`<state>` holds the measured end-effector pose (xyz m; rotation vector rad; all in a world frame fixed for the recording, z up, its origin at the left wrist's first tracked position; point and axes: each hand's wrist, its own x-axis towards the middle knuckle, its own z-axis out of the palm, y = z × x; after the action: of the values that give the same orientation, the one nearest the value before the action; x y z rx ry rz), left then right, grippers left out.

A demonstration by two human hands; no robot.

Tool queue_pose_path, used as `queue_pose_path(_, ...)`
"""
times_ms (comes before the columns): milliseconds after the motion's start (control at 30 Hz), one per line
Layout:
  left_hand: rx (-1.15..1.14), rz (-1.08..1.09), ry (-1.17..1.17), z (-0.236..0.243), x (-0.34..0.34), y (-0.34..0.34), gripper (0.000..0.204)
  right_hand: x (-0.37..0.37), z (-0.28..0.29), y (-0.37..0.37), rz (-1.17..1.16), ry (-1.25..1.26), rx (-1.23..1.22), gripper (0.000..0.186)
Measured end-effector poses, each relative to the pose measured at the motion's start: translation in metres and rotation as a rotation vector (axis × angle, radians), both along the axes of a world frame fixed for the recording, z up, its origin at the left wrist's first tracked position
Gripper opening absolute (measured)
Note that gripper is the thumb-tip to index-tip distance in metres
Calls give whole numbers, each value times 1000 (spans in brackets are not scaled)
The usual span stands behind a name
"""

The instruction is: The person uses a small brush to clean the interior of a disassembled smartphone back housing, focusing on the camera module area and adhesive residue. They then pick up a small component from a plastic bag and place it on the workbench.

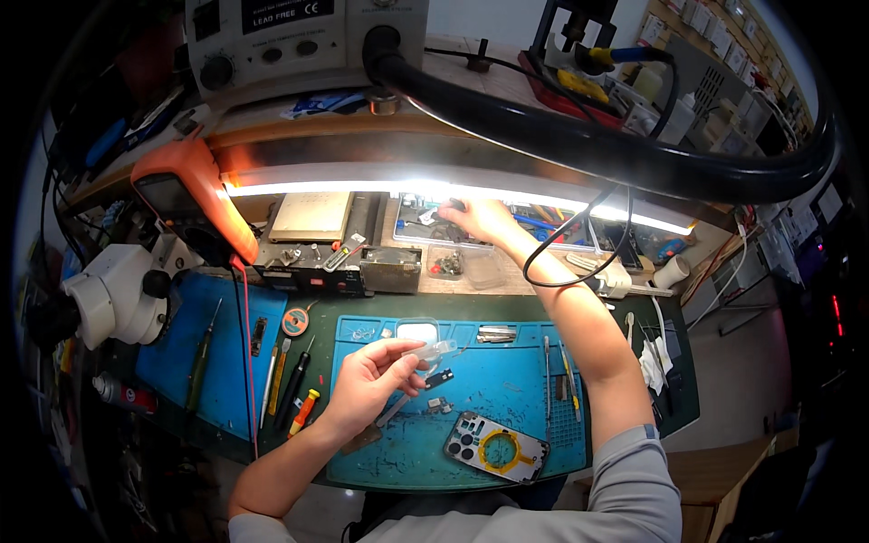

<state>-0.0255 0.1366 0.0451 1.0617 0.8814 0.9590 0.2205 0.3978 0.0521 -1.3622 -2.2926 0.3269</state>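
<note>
Head view: a small clear syringe [427,351] is pinched in the left hand [371,380], with the fingers pressed together around it. The syringe is held just above the blue work mat [507,380], near the middle of the bench. Its tip is pointed to the right. A small dark part [440,378] is seen on the mat just beside the fingers. A phone back shell [495,446] with a yellow ring is laid flat on the mat, lower down and to the right of the left hand.

The right hand [478,217] is stretched far out to the back of the bench, under the bright light strip [362,188]. It is placed over a clear parts tray [425,226]. The fingers are curled around something small and dark, but it cannot be told whether it is gripped tight or what it is.

A white microscope [113,290] is seen at the left. An orange meter [190,195] is propped up behind it. A row of screwdrivers [290,385] is laid beside the mat. A thick black hose [579,136] is bent across the top.
</note>
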Motion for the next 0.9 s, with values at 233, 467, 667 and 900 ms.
queue_pose_path(233, 5, 4, 15, 0, -3, -2, 33, -5, 15, -15, -166, -320, -36, 38)
queue_pose_path(467, 21, 2, 27, 0, -1, 1, 33, 11, 0, 8, -153, 55, -182, 33)
queue_pose_path(667, 25, 32, 3, -4, 0, 2, 33, 31, 3, -24, -278, -159, 278, 20)
queue_pose_path(900, 147, 49, 73, -1, 5, -12, 31, 57, 29, -189, 80, -127, -87, 22)
